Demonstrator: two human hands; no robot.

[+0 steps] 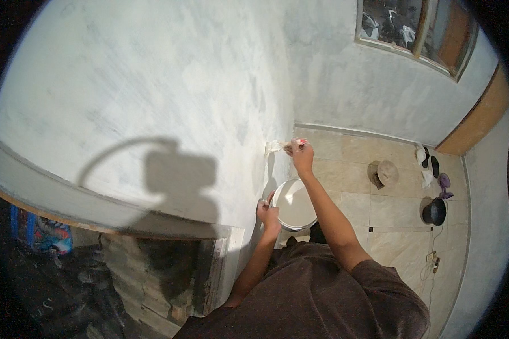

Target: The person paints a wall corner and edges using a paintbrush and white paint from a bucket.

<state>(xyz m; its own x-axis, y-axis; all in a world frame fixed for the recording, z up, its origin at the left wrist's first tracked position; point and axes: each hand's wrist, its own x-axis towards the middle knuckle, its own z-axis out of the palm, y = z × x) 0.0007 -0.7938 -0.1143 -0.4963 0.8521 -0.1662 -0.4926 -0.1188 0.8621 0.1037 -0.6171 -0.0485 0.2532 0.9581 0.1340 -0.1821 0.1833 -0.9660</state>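
Observation:
My left hand (269, 216) grips the rim of a round white bucket (296, 203) that holds pale, whitish paint or filler. Above it, my right hand (302, 153) is closed around the red-ended handle of a paintbrush (275, 146). The brush's whitish-coated head is at the wall (220, 97) on the left, near the room's corner; whether the bristles press on it I cannot tell. That wall has a patchy white and grey coat. The bucket's underside is hidden, and my right forearm passes over its right edge.
Beige tiles (348, 199) cover the floor. On it are a round pale object (387, 173), a black bucket (434, 211), footwear (435, 166), a purple object (445, 182) and a power strip (431, 256) with a cord. A window (418, 29) is in the far wall; a framed opening (161, 271) lies lower left.

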